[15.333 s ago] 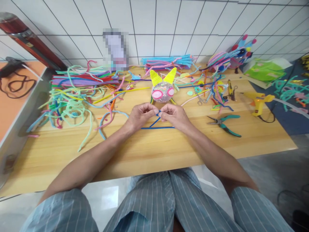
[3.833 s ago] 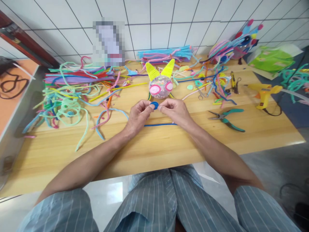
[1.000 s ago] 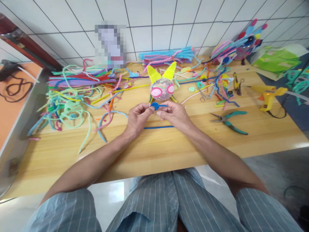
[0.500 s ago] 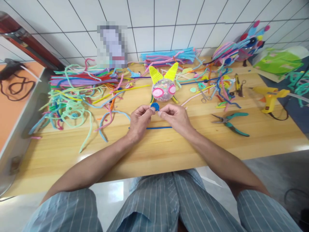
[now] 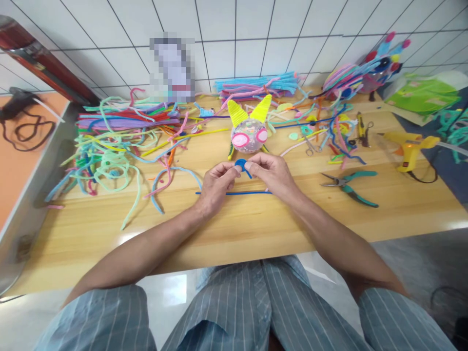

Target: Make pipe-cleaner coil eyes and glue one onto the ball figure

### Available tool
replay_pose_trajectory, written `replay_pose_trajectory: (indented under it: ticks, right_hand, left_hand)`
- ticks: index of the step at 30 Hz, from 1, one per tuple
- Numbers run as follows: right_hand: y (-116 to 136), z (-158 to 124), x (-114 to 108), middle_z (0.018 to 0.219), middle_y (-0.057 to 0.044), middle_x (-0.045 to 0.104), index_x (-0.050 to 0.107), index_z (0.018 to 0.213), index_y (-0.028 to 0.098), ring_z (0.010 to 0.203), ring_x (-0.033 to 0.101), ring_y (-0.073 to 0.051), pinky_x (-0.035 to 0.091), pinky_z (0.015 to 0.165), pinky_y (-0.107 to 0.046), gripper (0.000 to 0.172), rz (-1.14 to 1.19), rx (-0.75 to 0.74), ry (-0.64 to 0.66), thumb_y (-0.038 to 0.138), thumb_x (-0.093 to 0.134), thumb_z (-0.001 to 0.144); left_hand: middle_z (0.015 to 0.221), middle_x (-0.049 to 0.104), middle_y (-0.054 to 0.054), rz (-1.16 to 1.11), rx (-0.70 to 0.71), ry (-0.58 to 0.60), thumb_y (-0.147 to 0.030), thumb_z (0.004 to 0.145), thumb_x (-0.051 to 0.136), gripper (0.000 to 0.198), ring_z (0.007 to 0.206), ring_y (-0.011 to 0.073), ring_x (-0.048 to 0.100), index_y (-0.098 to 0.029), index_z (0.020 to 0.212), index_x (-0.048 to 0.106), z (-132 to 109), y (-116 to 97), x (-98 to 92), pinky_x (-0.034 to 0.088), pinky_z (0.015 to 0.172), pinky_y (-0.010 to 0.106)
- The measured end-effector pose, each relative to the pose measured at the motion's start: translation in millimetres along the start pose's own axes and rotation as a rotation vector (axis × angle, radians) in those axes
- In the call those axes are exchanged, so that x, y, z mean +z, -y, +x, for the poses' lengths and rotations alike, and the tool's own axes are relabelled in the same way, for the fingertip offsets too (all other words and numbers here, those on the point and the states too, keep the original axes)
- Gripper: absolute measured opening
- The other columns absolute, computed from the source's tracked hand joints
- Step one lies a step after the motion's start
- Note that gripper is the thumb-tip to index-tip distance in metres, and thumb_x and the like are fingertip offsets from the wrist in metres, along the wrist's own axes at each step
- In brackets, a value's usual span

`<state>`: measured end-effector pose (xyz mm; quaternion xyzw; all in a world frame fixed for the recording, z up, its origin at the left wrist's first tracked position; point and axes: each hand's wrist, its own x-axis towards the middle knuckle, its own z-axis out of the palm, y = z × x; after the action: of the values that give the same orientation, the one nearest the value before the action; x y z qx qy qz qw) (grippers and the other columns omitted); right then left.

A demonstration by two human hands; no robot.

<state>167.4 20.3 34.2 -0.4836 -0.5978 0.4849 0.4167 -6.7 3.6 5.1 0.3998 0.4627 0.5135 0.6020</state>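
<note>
Between my two hands is a small coil of blue pipe cleaner [image 5: 241, 164], with a short loose end pointing down toward the table. My left hand [image 5: 218, 183] pinches its left side between thumb and fingers. On the other side, my right hand [image 5: 272, 175] pinches the coil and its loose end. Below my hands a straight blue pipe cleaner [image 5: 248, 193] lies on the table. Just beyond them stands a clear round figure [image 5: 250, 134] with yellow pipe-cleaner ears and pink oval eyes.
Loose pipe cleaners [image 5: 113, 168] spread over the left side. A blue and pink bundle [image 5: 259, 87] lies by the tiled wall. At right are pliers [image 5: 345, 185], a yellow glue gun [image 5: 407, 146], small scissors [image 5: 310, 146] and a green package [image 5: 424, 95].
Both hands have shifted slightly right with the blue coil. Its loose end now shows below it, where it was hidden before.
</note>
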Motion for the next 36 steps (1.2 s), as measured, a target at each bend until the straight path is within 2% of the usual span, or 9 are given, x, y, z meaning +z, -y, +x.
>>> replay_pose_trajectory:
  ticks: [4,9,15,19,25,28,32,36]
  right_hand:
    - [0.1,1.0,-2.0,0.064,0.002,0.062,0.067,0.074,0.019,0.061,0.052,-0.012,0.041,0.061,-0.027,0.027,-0.073,0.016,0.017,0.045,0.068,0.082]
    - [0.2,1.8,-3.7,0.061,0.002,0.061,0.067,0.072,0.019,0.058,0.05,-0.012,0.039,0.057,-0.026,0.021,-0.201,-0.004,0.01,0.037,0.065,0.082]
    - [-2.2,0.9,-3.1,0.065,0.002,0.065,0.068,0.073,0.019,0.061,0.053,-0.012,0.04,0.06,-0.027,0.015,-0.309,-0.079,0.026,0.032,0.066,0.081]
    - [1.5,0.2,-5.2,0.076,0.0,0.071,0.07,0.083,0.02,0.066,0.057,-0.014,0.045,0.063,-0.027,0.015,-0.224,-0.083,-0.008,0.035,0.067,0.084]
    - [0.3,0.7,-4.5,0.072,0.0,0.07,0.07,0.078,0.019,0.062,0.055,-0.012,0.042,0.061,-0.027,0.015,-0.173,-0.075,-0.024,0.034,0.068,0.08]
    - [-3.2,-0.6,0.8,0.073,-0.001,0.071,0.072,0.08,0.018,0.062,0.056,-0.012,0.043,0.061,-0.027,0.019,-0.118,-0.042,-0.029,0.037,0.07,0.08]
    - [-8.0,-5.2,13.4,0.074,-0.001,0.073,0.073,0.081,0.019,0.064,0.059,-0.013,0.046,0.063,-0.027,0.021,-0.036,-0.011,-0.029,0.039,0.071,0.08]
    - [-10.3,-7.9,19.7,0.077,-0.002,0.075,0.072,0.081,0.02,0.066,0.06,-0.014,0.049,0.065,-0.028,0.018,0.008,-0.005,-0.039,0.038,0.071,0.081]
  left_hand:
    - [0.063,0.056,-0.005,0.049,0.014,0.062,-0.044,0.075,0.085,0.029,0.051,0.0071,0.036,-0.019,0.076,0.07,2.1,-1.0,-2.1,0.03,0.05,0.024]
    - [0.068,0.062,-0.002,0.24,0.123,0.144,-0.039,0.075,0.086,0.026,0.057,0.0097,0.044,-0.019,0.088,0.076,10.5,-11.6,-11.7,0.031,0.053,0.024]
    - [0.061,0.057,-0.003,0.401,0.089,0.255,-0.041,0.071,0.087,0.029,0.054,0.0092,0.041,-0.018,0.072,0.07,19.5,-18.0,-18.9,0.03,0.052,0.025]
    - [0.058,0.056,-0.004,0.284,0.049,0.164,-0.044,0.067,0.089,0.034,0.053,0.008,0.039,-0.018,0.067,0.068,20.9,-21.8,-14.7,0.031,0.052,0.024]
    - [0.052,0.05,-0.006,0.203,0.027,0.072,-0.042,0.065,0.09,0.03,0.05,0.0073,0.032,-0.018,0.065,0.07,19.7,-21.3,-12.0,0.022,0.048,0.026]
    - [0.052,0.049,-0.006,0.154,0.027,0.03,-0.04,0.068,0.087,0.027,0.048,0.0069,0.031,-0.019,0.067,0.071,16.4,-15.0,-10.4,0.021,0.047,0.026]
    - [0.056,0.053,-0.006,0.018,-0.015,-0.032,-0.046,0.07,0.085,0.032,0.046,0.0066,0.033,-0.02,0.071,0.067,7.4,-6.9,-2.9,0.022,0.045,0.026]
    - [0.05,0.044,-0.008,-0.069,-0.069,-0.022,-0.05,0.069,0.087,0.037,0.045,0.0072,0.034,-0.021,0.072,0.064,-0.4,-6.4,3.7,0.025,0.045,0.024]
